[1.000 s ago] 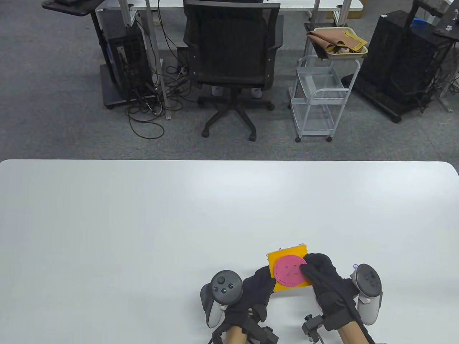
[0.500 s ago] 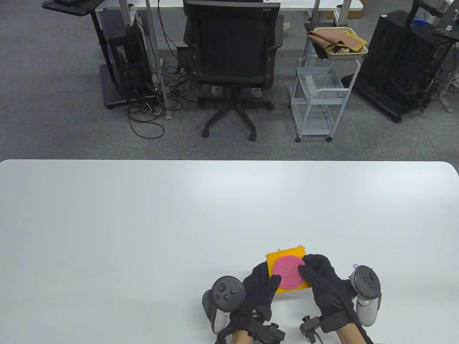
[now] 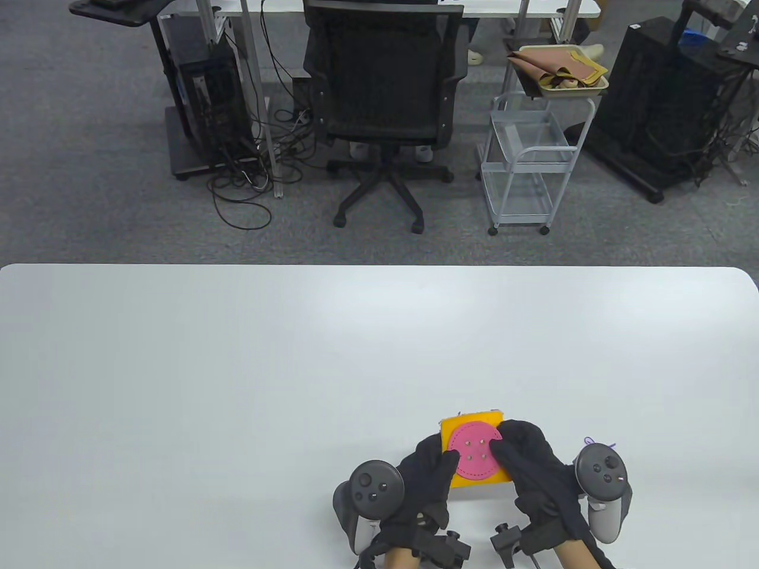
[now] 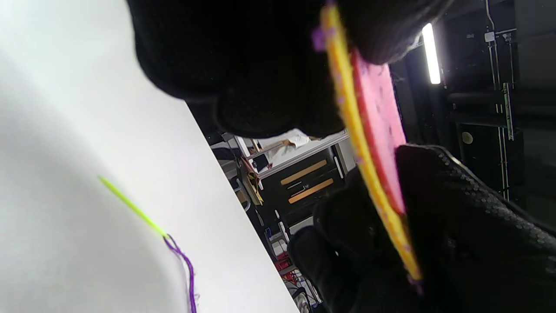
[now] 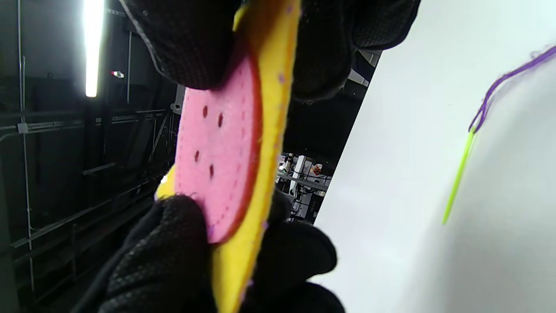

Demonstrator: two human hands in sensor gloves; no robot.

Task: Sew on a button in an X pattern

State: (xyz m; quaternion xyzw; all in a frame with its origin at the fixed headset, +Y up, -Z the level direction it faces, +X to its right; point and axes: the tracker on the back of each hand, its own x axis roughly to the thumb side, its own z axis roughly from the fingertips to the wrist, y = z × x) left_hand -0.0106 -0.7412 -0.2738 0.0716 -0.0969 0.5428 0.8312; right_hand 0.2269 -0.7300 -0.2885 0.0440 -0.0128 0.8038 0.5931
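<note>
A large pink felt button [image 3: 472, 455] with four central holes is shown stitched around its rim onto a yellow felt square [image 3: 460, 424], the landmark for what follows. The square is held off the white table [image 3: 237, 367], near its front edge, between both gloved hands. Its left edge is gripped by the left hand [image 3: 424, 480], thumb on the button's face and fingers [image 4: 278, 100] behind the square. Its right edge is gripped likewise by the right hand [image 3: 528, 468], the thumb overlapping the button's right rim. In the wrist views the square is seen edge-on, with purple stitch dots visible along its border.

A yellow-green needle [image 5: 457, 178] threaded with purple thread [image 5: 499, 87] is seen lying on the table below the square, touched by neither hand. A loop of the thread [image 3: 593, 441] shows just right of the right hand's tracker [image 3: 602, 480].

Beyond the table's far edge, behind the square, an office chair [image 3: 382, 101] and a white wire cart [image 3: 525, 160] bearing a tray [image 3: 560, 74] are visible.
</note>
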